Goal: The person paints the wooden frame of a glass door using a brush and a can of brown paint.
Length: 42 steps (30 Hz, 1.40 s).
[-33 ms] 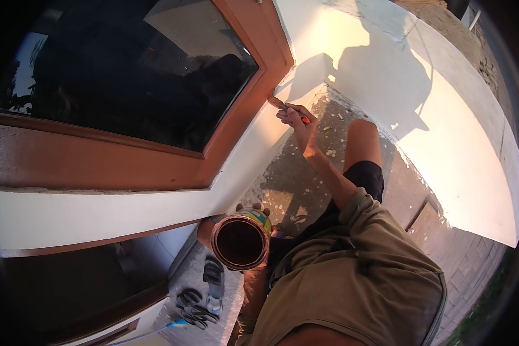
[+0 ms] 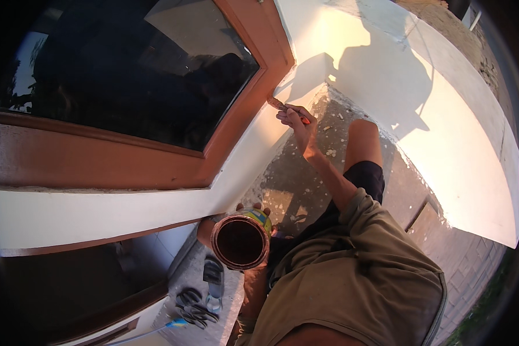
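My right hand [image 2: 297, 120] pinches a paintbrush [image 2: 277, 104] with an orange-red handle end. Its bristles, coated reddish brown, touch or nearly touch the outer edge of the brown window frame [image 2: 225, 151], where it meets the white wall [image 2: 249, 151]. Lower down, my left hand [image 2: 257, 206] is wrapped round a paint can [image 2: 262, 217], with fingertips showing past its far side. The can has a yellow and blue label, and brown paint smears its round rim. Its inside looks dark, so the paint level is hard to make out.
Dark glass [image 2: 155, 75] fills the window frame. Dark sandals [image 2: 197, 305] lie on the ledge at lower left, beside a blue-headed tool [image 2: 177, 323]. A low white wall [image 2: 444, 138] curves along the right. Pale flecks dot the concrete floor [image 2: 288, 179].
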{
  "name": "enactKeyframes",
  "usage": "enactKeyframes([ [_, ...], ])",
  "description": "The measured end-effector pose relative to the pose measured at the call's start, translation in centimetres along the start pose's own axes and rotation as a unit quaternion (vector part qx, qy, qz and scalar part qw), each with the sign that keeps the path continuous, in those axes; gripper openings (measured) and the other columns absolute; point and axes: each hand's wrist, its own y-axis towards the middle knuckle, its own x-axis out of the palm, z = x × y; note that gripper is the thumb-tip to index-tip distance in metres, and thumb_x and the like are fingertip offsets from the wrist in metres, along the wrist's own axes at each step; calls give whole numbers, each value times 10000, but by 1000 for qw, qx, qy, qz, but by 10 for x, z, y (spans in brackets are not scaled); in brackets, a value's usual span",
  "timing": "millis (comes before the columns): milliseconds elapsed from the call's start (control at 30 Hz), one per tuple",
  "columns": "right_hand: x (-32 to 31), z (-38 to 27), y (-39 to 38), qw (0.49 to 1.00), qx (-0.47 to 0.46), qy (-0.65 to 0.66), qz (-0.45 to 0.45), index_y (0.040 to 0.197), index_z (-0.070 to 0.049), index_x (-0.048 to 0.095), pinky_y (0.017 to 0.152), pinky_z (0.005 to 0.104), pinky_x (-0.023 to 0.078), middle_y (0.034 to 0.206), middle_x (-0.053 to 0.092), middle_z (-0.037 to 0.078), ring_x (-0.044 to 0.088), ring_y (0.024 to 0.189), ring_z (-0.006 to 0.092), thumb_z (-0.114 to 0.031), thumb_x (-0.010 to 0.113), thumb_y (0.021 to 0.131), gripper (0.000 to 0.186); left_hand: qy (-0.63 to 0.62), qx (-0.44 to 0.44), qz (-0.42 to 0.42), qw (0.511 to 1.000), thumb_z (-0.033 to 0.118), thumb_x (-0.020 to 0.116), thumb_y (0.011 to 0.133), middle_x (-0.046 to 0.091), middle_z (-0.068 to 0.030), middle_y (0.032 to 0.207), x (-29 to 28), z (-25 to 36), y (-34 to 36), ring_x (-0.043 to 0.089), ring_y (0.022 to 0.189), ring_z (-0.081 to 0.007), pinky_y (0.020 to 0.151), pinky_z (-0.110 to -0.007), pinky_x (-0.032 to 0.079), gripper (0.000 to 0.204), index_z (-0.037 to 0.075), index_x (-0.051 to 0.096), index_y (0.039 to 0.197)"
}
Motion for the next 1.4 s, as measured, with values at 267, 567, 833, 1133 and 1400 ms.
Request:
enactKeyframes([
  [267, 10, -5, -26, 998, 37, 22, -52, 1205, 85, 661, 884, 326, 599, 991, 742, 150, 744, 942, 222, -158, 615, 1034, 301, -30, -8, -7, 1000, 528, 513, 1033, 389, -321, 1539, -7, -2, 0, 410, 1408, -534, 897, -743, 505, 717, 127, 311, 1592],
  [567, 6, -9, -30, 984, 121, 17, -130, 1146, 94, 683, 883, 356, 609, 996, 745, 181, 753, 914, 249, -124, 607, 1011, 267, -93, -23, -80, 992, 493, 672, 964, 307, -370, 1555, -6, -1, 3, 290, 1466, -567, 1055, -785, 405, 876, 65, 259, 1608],
  [833, 22, 2, -64, 999, 34, -16, -32, 1283, 50, 629, 949, 343, 574, 1166, 722, 167, 713, 1080, 220, -186, 590, 1056, 331, -85, -18, -47, 995, 450, 692, 962, 288, -351, 1567, -2, 1, -2, 261, 1481, -551, 1071, -752, 428, 877, 61, 247, 1609],
  [1133, 47, 24, -115, 968, 115, -58, -216, 1284, 37, 638, 936, 314, 548, 1123, 740, 151, 701, 1081, 189, -151, 606, 1042, 308, -108, -16, -77, 991, 507, 681, 952, 252, -340, 1599, -18, 5, -1, 310, 1453, -557, 1051, -777, 417, 915, 105, 219, 1631],
  [1400, 40, -1, -115, 959, 141, -52, -242, 1255, 25, 655, 884, 279, 531, 1012, 751, 128, 691, 947, 144, -128, 623, 1026, 277, -110, -26, -60, 992, 495, 615, 997, 297, -307, 1599, -34, 2, -3, 347, 1455, -514, 1055, -778, 411, 807, 138, 261, 1628],
])
